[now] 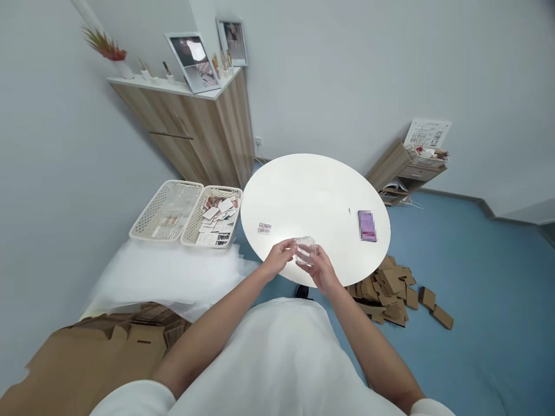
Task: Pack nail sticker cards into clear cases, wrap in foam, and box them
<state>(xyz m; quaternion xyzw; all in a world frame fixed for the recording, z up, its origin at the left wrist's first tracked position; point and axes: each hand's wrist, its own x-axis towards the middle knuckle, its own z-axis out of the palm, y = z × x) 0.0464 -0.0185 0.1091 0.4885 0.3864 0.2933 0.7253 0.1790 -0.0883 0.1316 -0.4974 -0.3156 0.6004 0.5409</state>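
Clear plastic box [306, 246], just below the middle of the frame: I have it raised at the near part of the table, between my two hands. My left hand [280, 257] pinches its left edge, thumb and fingers together on the rim; my right hand [321, 268] grasps its right side, with the fingers curled around it. My white shirt [281, 352] fills the bottom centre, and a dark shoe [302, 292] shows just above it.

At lower left lies flat brown cardboard [78, 370], with translucent white sheeting [165, 271] beyond it. Past that stand two white baskets side by side: the left basket [156, 238] has clear plastic pieces in it, the right basket [203, 245] a heap of cards [217, 215].

The round white table [307, 196] takes the centre. A small set of shiny pieces in two rows [264, 228] lies on its left side; a purple item [367, 226], blurred into blocks, lies on its right, with a tiny reddish piece [349, 211] near it. Brown cartons [392, 283] are piled on the blue floor [485, 260] at right.

Farther off, a wooden cabinet [229, 127] at upper left bears two picture frames, the nearer frame [193, 62] tilted, and a leafy plant [106, 46]. A low shelf unit [390, 162] stands against the wall at right.
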